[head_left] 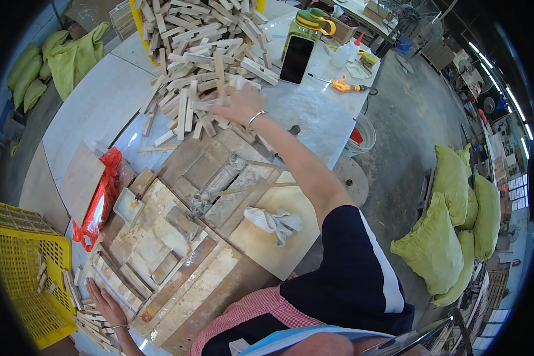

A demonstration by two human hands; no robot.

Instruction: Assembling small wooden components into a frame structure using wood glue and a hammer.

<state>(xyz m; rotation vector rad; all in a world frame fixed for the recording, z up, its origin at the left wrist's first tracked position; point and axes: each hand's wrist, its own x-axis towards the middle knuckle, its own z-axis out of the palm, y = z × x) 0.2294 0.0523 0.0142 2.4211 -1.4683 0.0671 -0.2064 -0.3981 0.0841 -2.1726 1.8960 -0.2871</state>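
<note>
My right hand (241, 105) reaches over a large heap of pale wooden strips (196, 41). Its fingers look spread among the strips and are slightly blurred; I cannot make out a firm hold on any of them. Fingers extended, my left hand (105, 305) lies at the near left edge of a worn wooden jig (187, 308). Several more wooden strips (95, 326) lie loose beside that hand. On the jig's far part a metal cylinder clamp (219, 181) is mounted, with thin tubes running to the right.
A yellow crate (26, 261) stands at the left. Near the jig are a red plastic bag (101, 202), a small white dish (127, 206) and a crumpled cloth (274, 223). A phone (297, 59) leans on a green-lidded bottle (310, 22); an orange-handled tool (343, 84) lies farther right.
</note>
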